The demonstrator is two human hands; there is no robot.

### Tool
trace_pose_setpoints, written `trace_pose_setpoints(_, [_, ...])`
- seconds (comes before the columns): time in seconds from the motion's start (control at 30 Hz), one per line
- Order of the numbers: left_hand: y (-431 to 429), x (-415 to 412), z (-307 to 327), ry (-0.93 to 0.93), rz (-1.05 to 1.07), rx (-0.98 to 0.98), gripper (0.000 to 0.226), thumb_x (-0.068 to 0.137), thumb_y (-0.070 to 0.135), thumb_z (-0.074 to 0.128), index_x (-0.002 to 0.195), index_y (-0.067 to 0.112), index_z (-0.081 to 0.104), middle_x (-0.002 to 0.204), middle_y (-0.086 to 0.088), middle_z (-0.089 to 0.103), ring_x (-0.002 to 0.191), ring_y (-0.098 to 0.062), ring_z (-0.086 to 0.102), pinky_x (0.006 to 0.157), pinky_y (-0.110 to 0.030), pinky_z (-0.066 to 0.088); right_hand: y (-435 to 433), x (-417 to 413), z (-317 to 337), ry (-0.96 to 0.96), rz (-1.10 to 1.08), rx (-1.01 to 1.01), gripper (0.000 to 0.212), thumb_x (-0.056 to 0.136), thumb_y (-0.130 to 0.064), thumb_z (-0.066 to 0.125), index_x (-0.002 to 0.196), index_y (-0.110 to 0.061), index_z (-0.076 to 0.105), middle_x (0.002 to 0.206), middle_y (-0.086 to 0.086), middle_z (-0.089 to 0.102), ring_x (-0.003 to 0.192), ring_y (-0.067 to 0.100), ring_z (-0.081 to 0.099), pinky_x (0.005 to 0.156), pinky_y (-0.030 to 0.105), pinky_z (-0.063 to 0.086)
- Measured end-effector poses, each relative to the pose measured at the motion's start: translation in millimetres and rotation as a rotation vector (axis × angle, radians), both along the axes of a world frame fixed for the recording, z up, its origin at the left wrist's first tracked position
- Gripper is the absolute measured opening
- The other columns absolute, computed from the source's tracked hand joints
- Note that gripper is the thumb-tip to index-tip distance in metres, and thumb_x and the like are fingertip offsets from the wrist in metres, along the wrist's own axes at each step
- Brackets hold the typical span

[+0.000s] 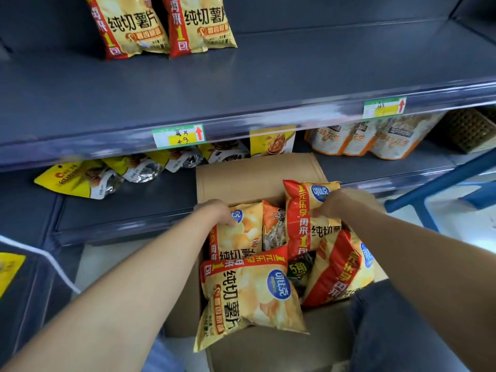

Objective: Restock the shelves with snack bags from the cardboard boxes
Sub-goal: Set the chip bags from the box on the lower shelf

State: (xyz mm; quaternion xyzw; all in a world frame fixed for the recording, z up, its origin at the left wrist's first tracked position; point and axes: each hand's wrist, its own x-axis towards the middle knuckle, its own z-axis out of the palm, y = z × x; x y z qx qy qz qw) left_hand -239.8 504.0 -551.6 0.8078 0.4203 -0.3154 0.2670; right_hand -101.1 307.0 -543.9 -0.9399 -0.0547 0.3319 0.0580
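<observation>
Grey shelf [268,76] boards fill the upper frame, with two stocked chip bags [128,25] standing at upper left. At lower centre, the open cardboard box [255,175] holds more yellow bags. The left hand [217,212] curls its fingers over the top of a leaning chip bag [241,237]. The right hand [335,204] pinches the top of an upright chip bag [300,226] beside it.

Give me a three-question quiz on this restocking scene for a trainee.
1. True or false: two chip bags sit on the upper shelf.
2. Which grips a bag in the cardboard box? A left hand; B right hand; C both.
3. Fill in: the price tag arrow points ___.
Key: 1 true; 2 C; 3 up.
</observation>
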Motion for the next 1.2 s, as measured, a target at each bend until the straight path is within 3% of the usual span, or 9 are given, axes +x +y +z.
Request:
trace_pose_setpoints(0.13, [-2.5,-4.7,-5.6,-0.035,0.245,-0.185,0.061,0.086,0.030,0.069,0.134,0.003,0.043,0.135,-0.016,0.052,0.117,-0.033,0.055,0.092,-0.042,0.047,-1.7,3.7,-17.6,0.149,-0.209,0.194,0.092,0.062,-0.040,0.087,0.132,0.001,0.045,0.127,0.016,0.057,0.115,0.031,0.057,0.098,0.042,0.048])
trace_pose_setpoints(0.3, [1.3,-13.3,-10.2,-0.102,0.520,-0.366,0.057,0.074,0.014,0.078,0.124,0.006,0.053,0.127,-0.011,0.058,0.119,-0.030,0.051,0.103,-0.047,0.037,-0.1,2.5,-9.2,0.402,-0.326,0.369,0.068,0.071,-0.010,0.082,0.130,0.000,0.050,0.132,0.014,0.055,0.126,0.033,0.049,0.107,0.044,0.039])
trace_pose_setpoints(0.4, [-2.4,-21.3,-11.2,-0.140,0.571,-0.492,0.044,0.075,0.001,0.075,0.115,0.004,0.057,0.116,-0.014,0.064,0.103,-0.029,0.060,0.097,-0.044,0.044,-1.0,11.2,-22.4,0.501,-0.262,0.347,0.081,0.052,0.001,0.086,0.125,-0.006,0.053,0.133,0.015,0.055,0.127,0.034,0.048,0.106,0.053,0.039])
trace_pose_setpoints(0.53, [-4.8,-27.1,-20.6,-0.275,0.616,-0.510,0.099,0.064,-0.001,0.082,0.142,0.013,0.023,0.122,-0.016,0.059,0.108,-0.034,0.060,0.093,-0.050,0.051,-7.5,18.9,-37.0,0.574,-0.278,0.389,0.084,0.045,0.004,0.088,0.120,-0.007,0.054,0.122,0.016,0.063,0.118,0.036,0.056,0.101,0.056,0.043])
trace_pose_setpoints(0.63, [-7.3,-26.7,-18.3,-0.366,0.602,-0.418,0.107,0.060,0.004,0.086,0.143,0.017,0.019,0.118,-0.013,0.058,0.105,-0.031,0.060,0.090,-0.048,0.053,-11.8,22.7,-48.1,0.542,-0.272,0.459,0.127,0.011,-0.006,0.095,0.128,-0.011,0.045,0.122,0.014,0.063,0.115,0.035,0.058,0.095,0.058,0.047])
trace_pose_setpoints(0.77, [-6.6,-20.9,-3.2,-0.519,0.534,-0.308,0.106,0.059,0.011,0.087,0.141,0.019,0.021,0.116,-0.006,0.058,0.108,-0.026,0.058,0.093,-0.044,0.051,-15.7,25.9,-33.7,0.491,-0.279,0.583,0.114,0.012,-0.013,0.096,0.118,-0.015,0.054,0.115,0.008,0.068,0.114,0.030,0.059,0.103,0.050,0.043])
trace_pose_setpoints(0.97, [-10.5,-15.5,22.9,-0.750,0.408,-0.232,0.078,0.060,0.016,0.087,0.116,0.020,0.032,0.112,-0.002,0.059,0.105,-0.021,0.059,0.092,-0.044,0.052,-22.8,10.1,33.1,0.377,-0.279,0.811,0.067,0.062,0.018,0.075,0.120,-0.009,0.054,0.102,0.006,0.070,0.098,0.023,0.064,0.088,0.037,0.045])
trace_pose_setpoints(1.07, [-17.0,-17.3,41.8,-0.854,0.356,-0.238,0.070,0.065,0.014,0.085,0.109,0.020,0.031,0.102,0.002,0.059,0.097,-0.017,0.061,0.085,-0.037,0.053,-27.3,18.9,46.3,0.335,-0.246,0.826,0.071,0.057,0.013,0.080,0.117,-0.016,0.055,0.104,0.003,0.071,0.110,0.027,0.059,0.110,0.052,0.029])
trace_pose_setpoints(1.2, [-24.1,-18.3,67.4,-0.956,0.334,-0.239,0.070,0.067,0.014,0.084,0.113,0.014,0.031,0.102,0.001,0.062,0.095,-0.017,0.063,0.084,-0.038,0.054,-30.7,28.0,78.6,0.320,-0.181,0.846,0.050,0.062,0.016,0.073,0.100,-0.015,0.062,0.109,0.007,0.069,0.118,0.031,0.055,0.112,0.056,0.028])
